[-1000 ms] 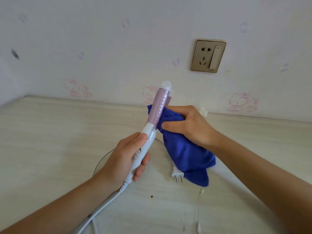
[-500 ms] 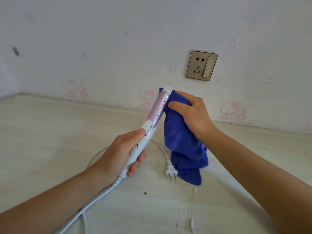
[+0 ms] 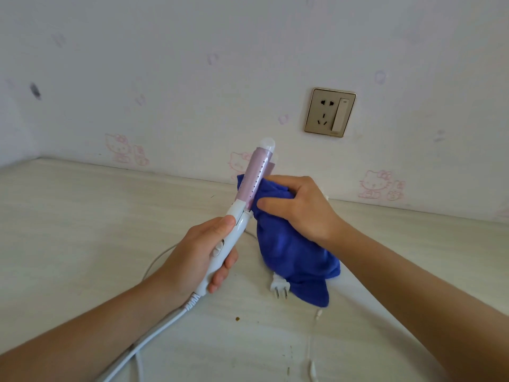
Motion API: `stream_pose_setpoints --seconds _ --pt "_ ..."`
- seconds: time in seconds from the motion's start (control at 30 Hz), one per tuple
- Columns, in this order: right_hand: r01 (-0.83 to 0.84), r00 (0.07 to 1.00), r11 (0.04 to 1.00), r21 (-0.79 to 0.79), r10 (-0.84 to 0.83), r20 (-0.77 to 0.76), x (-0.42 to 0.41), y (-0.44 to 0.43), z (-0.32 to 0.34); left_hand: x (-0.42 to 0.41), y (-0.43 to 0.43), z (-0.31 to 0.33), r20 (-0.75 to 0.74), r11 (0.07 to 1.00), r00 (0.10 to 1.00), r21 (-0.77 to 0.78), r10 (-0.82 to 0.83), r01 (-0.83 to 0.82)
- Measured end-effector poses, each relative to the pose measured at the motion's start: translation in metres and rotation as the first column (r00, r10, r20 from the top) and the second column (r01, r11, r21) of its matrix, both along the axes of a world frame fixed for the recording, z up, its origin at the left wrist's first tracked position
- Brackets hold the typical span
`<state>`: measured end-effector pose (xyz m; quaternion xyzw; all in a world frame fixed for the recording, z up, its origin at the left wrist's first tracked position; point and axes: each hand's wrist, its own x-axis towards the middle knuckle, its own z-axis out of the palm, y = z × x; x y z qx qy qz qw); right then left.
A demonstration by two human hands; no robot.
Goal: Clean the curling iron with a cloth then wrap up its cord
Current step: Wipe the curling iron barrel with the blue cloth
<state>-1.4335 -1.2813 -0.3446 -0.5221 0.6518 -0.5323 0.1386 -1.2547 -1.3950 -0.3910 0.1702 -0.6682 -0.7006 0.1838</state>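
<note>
My left hand (image 3: 202, 255) grips the white handle of the curling iron (image 3: 254, 179), which tilts up and to the right with its pink barrel and white tip above the table. My right hand (image 3: 298, 206) holds a blue cloth (image 3: 292, 252) pressed against the lower right side of the barrel; the rest of the cloth hangs down to the table. The white cord (image 3: 154, 330) runs from the handle's base down to the lower left edge and loops behind my left hand. Its plug (image 3: 279, 288) lies on the table, partly under the cloth.
A pale wood-grain table (image 3: 82, 216) meets a white wall with pink cartoon stickers. A gold wall socket with a switch (image 3: 330, 112) sits above my right hand. Small white scraps (image 3: 312, 369) and a brown crumb (image 3: 237, 318) lie near the front.
My right hand has slid the cloth from near the barrel's tip down to its base, leaving the upper barrel bare. The left hand keeps the same grip.
</note>
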Motion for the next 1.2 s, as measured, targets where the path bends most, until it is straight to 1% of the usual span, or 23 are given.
stream_pose_setpoints --seconds 0.07,0.17,0.27,0.33,0.43,0.5,0.57,0.63,0.7,0.8,0.87,0.93,1.0,1.07,1.13,1.2 --pt "0.063 0.997 0.995 -0.074 -0.06 0.044 -0.002 -0.002 0.002 0.0 0.0 0.0 -0.002 1.0 1.0 0.007 -0.003 0.003" --pt "0.209 0.969 0.966 -0.153 -0.184 0.165 -0.01 0.0 0.009 0.002 0.001 -0.001 0.017 1.0 1.0 -0.013 -0.025 0.025" --pt "0.237 0.957 0.958 -0.16 -0.202 0.208 -0.014 0.004 0.013 0.002 0.001 -0.002 0.019 0.999 0.999 -0.023 -0.035 0.035" --pt "0.211 0.965 0.969 -0.13 -0.185 0.186 -0.012 0.004 0.012 0.002 0.001 -0.001 0.012 0.999 0.999 -0.028 -0.037 0.037" --pt "0.044 0.992 0.999 -0.026 -0.04 0.121 0.005 0.002 -0.001 0.003 0.0 -0.002 -0.01 1.0 1.0 0.014 -0.015 0.015" --pt "-0.04 0.993 0.999 0.014 0.039 0.11 0.012 0.002 -0.008 0.004 -0.002 -0.003 -0.02 0.999 1.0 0.04 -0.007 0.008" --pt "-0.041 0.996 0.999 0.0 0.041 0.08 0.009 0.003 -0.007 0.003 -0.001 -0.003 -0.012 1.0 1.0 0.014 -0.014 0.014" --pt "-0.009 0.999 1.0 -0.027 0.01 0.038 0.004 0.004 -0.002 0.002 -0.001 -0.001 -0.006 1.0 1.0 -0.002 -0.018 0.018" --pt "0.06 0.997 0.995 -0.083 -0.056 0.043 0.001 0.002 0.001 0.001 -0.001 -0.001 -0.006 1.0 1.0 0.006 -0.025 0.025" --pt "0.237 0.961 0.953 -0.189 -0.201 0.189 -0.007 -0.001 0.009 0.002 -0.001 -0.002 -0.001 0.999 0.999 -0.012 -0.045 0.045" --pt "0.279 0.946 0.94 -0.195 -0.235 0.221 -0.013 0.001 0.015 0.003 -0.001 -0.003 -0.001 0.999 0.999 -0.012 -0.048 0.048" --pt "0.236 0.962 0.959 -0.154 -0.208 0.178 -0.01 0.001 0.009 0.003 -0.001 -0.004 -0.006 0.999 0.999 -0.007 -0.041 0.041" --pt "0.114 0.988 0.99 -0.086 -0.104 0.113 0.005 0.0 -0.006 0.003 -0.002 -0.004 -0.022 0.999 0.999 0.028 -0.024 0.024" --pt "0.012 0.995 0.999 -0.042 -0.007 0.102 0.016 0.0 -0.014 0.003 -0.004 -0.005 -0.037 0.999 0.999 0.046 -0.014 0.016" --pt "-0.005 0.996 0.999 -0.036 0.008 0.087 0.013 0.002 -0.012 0.003 -0.002 -0.004 -0.03 0.999 0.999 0.03 -0.019 0.02" --pt "0.033 0.999 0.999 -0.033 -0.033 -0.005 0.004 0.004 -0.006 0.002 -0.001 -0.003 -0.021 0.999 0.999 0.016 -0.028 0.028"
